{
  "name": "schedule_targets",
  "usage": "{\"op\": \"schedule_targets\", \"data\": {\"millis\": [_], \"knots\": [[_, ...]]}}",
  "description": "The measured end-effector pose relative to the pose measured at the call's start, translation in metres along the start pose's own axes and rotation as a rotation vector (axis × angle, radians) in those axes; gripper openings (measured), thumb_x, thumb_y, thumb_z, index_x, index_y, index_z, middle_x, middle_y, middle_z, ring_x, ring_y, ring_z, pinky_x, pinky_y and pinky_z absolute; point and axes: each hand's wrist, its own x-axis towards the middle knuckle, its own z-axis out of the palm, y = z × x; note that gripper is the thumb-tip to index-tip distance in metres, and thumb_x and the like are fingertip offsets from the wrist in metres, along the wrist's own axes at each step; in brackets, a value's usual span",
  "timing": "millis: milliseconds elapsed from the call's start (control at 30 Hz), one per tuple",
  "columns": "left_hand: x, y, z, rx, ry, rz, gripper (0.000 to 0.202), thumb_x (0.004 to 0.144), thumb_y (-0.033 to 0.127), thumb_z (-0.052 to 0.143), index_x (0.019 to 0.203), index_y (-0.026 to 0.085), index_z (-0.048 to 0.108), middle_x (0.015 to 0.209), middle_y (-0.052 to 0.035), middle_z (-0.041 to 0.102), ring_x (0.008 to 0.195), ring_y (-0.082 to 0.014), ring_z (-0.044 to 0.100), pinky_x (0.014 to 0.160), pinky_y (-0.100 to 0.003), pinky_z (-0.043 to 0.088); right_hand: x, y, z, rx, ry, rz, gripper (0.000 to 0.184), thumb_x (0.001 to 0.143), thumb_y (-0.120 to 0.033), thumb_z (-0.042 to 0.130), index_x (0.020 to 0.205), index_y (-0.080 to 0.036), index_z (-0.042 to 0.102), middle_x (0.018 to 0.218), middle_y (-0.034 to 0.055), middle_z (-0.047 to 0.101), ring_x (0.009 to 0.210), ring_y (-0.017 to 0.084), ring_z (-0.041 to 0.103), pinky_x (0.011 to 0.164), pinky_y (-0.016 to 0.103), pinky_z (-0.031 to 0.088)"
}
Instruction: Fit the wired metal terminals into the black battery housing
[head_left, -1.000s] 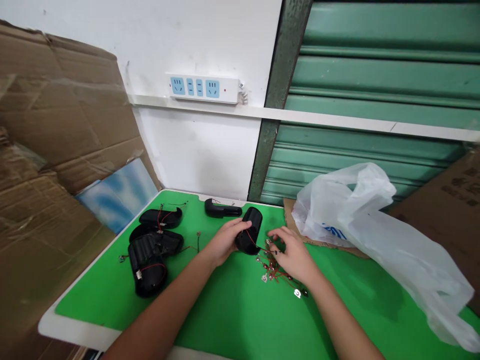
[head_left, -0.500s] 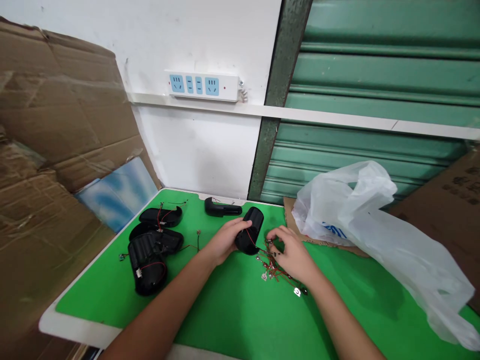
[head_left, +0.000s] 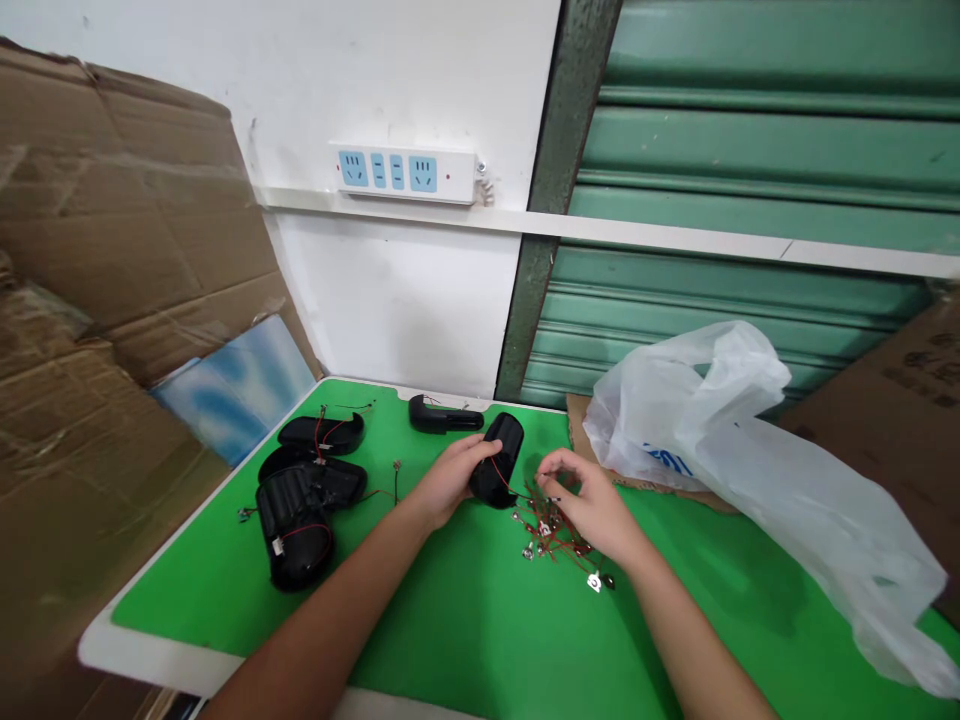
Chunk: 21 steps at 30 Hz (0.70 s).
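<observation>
My left hand (head_left: 448, 482) is closed around a black plastic housing (head_left: 504, 452), its thumb lying on top, above the green mat. A thin red wire runs along the housing toward its lower end. To the right, my right hand (head_left: 589, 500) hovers with thumb and forefinger pinched together; whatever they hold is too small to make out. Beneath that hand lies a loose heap of red wires (head_left: 555, 535) with small metal contact plates (head_left: 594, 581).
Several black housings (head_left: 296, 520) with wires are piled at left, and another black housing (head_left: 446, 415) lies at the back. A white plastic bag (head_left: 675, 410) rests on cardboard at right. A socket strip (head_left: 405, 172) is fixed to the wall; a cardboard sheet (head_left: 135, 220) stands at left.
My right hand's fingers have lifted slightly from the wire heap and drawn closer together, uncovering more of the heap. The left hand and its housing have barely moved.
</observation>
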Motion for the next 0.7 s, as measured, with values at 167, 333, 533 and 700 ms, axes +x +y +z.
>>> {"op": "schedule_targets", "data": {"millis": [167,333,533,700], "knots": [[0.0,-0.002,0.001,0.034,0.002,-0.004,0.049,0.063,0.048,0.083,0.096,0.014,0.069,0.079,-0.0004,0.065,0.066,-0.0109,0.056,0.059,-0.022,0.041,0.001,-0.001,-0.002,0.1,0.122,-0.027,0.021,0.089,-0.041,0.065,0.092,-0.02,0.066,0.086,0.0025,0.066,0.083,0.02,0.062,0.081,0.034,0.046],[0.002,-0.005,0.0,0.075,-0.006,0.009,0.05,0.066,0.05,0.081,0.1,0.015,0.07,0.081,-0.0011,0.066,0.066,-0.0111,0.056,0.06,-0.022,0.04,0.002,-0.001,-0.003,0.194,0.214,-0.037,0.026,0.087,-0.045,0.07,0.095,-0.02,0.069,0.087,0.005,0.07,0.083,0.021,0.066,0.079,0.034,0.05],[0.003,-0.009,0.001,0.124,-0.01,0.014,0.051,0.068,0.051,0.08,0.102,0.016,0.069,0.082,-0.0015,0.065,0.067,-0.0119,0.055,0.061,-0.023,0.039,0.002,-0.003,0.001,0.301,0.165,0.033,0.029,0.087,-0.045,0.069,0.1,-0.02,0.072,0.075,0.0047,0.07,0.072,0.021,0.068,0.068,0.033,0.054],[0.002,-0.01,0.004,0.151,-0.009,0.064,0.049,0.068,0.052,0.079,0.098,0.015,0.068,0.078,0.0,0.062,0.067,-0.0116,0.052,0.061,-0.024,0.035,0.001,-0.004,0.008,0.217,0.146,-0.031,0.028,0.087,-0.039,0.067,0.105,-0.019,0.07,0.079,0.0038,0.066,0.067,0.017,0.062,0.061,0.029,0.051]]}}
